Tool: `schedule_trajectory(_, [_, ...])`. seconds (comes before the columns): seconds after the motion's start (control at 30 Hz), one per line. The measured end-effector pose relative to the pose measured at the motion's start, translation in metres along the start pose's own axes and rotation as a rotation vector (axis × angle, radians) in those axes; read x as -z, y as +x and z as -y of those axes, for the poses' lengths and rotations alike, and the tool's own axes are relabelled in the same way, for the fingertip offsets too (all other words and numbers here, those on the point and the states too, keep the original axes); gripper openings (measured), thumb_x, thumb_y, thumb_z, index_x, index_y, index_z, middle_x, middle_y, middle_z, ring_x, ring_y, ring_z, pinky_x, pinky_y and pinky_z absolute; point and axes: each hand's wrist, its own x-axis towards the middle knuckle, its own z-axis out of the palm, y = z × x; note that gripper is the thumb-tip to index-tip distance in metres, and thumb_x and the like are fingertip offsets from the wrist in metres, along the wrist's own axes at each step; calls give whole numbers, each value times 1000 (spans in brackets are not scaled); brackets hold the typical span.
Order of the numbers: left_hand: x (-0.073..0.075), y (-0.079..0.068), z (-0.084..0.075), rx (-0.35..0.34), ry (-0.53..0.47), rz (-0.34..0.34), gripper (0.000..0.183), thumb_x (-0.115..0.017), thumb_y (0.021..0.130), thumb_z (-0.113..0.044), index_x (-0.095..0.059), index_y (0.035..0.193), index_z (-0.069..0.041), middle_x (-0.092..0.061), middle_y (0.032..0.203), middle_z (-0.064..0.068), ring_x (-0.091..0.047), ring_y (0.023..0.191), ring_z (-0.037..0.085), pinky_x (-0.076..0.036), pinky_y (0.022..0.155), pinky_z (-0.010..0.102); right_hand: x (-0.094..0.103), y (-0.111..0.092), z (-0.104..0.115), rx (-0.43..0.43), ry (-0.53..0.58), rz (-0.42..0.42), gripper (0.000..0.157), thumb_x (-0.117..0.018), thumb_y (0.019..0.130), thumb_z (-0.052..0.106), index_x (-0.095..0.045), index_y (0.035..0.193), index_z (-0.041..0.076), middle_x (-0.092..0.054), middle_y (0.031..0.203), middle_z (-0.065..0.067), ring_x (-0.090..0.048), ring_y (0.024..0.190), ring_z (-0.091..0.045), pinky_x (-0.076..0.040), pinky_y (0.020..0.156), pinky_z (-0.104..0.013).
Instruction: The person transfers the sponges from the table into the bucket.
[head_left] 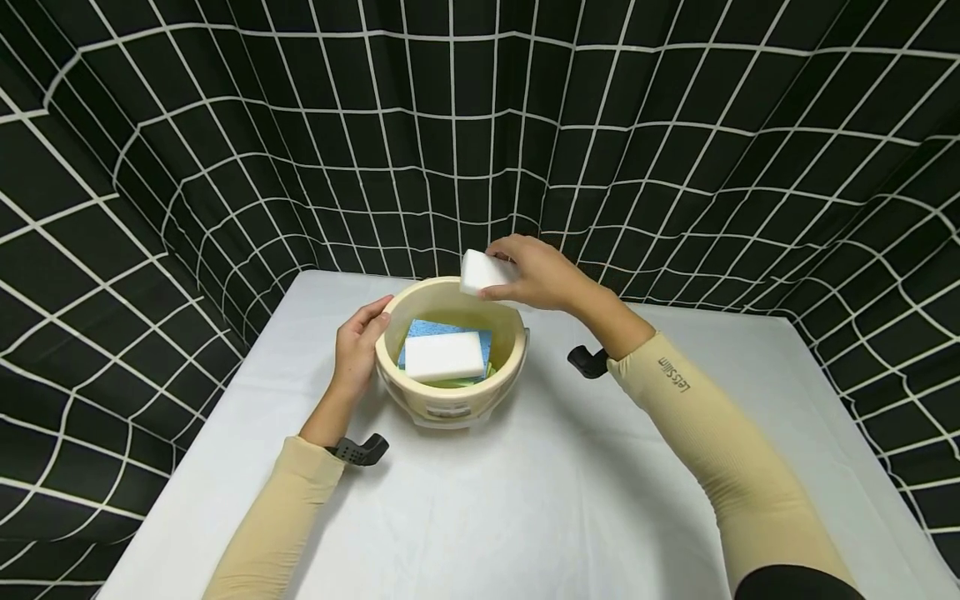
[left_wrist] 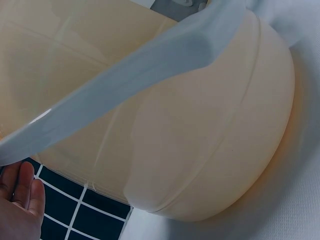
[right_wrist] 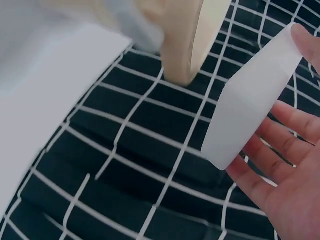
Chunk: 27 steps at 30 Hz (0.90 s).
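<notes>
A cream bucket stands on the white-covered table. My left hand holds its left rim, with the thumb at the edge; in the left wrist view, fingers show beside the bucket's pale handle. Above the far right of the rim, my right hand holds a white sponge block. The right wrist view shows this block between thumb and fingers, apart from the bucket rim. Inside the bucket lie another white sponge block, a blue sponge and something green, mostly hidden.
A black curtain with a white grid surrounds the back and sides of the table. Dark bands with curved black pieces are on both wrists. The bucket's handle hangs down at its front.
</notes>
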Motion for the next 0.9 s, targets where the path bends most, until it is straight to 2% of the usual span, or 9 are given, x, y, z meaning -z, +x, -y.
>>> schedule_trajectory(0.47, [-1, 2, 1, -19, 14, -2, 37, -51, 98, -12, -57, 131, 3, -57, 137, 19, -60, 112, 5, -53, 94, 14, -32, 17, 25, 63, -12, 101, 68, -74, 80, 52, -58, 133, 12, -60, 124, -7, -55, 109, -22, -51, 98, -39])
schedule_trajectory(0.9, [-1, 0, 0, -8, 8, 1, 37, -51, 98, -11, -56, 131, 4, -56, 138, 19, -60, 112, 6, -53, 93, 14, -56, 25, 29, 51, -51, 168, 66, -72, 82, 53, -59, 134, 14, -61, 131, -6, -57, 118, -21, -49, 105, -39])
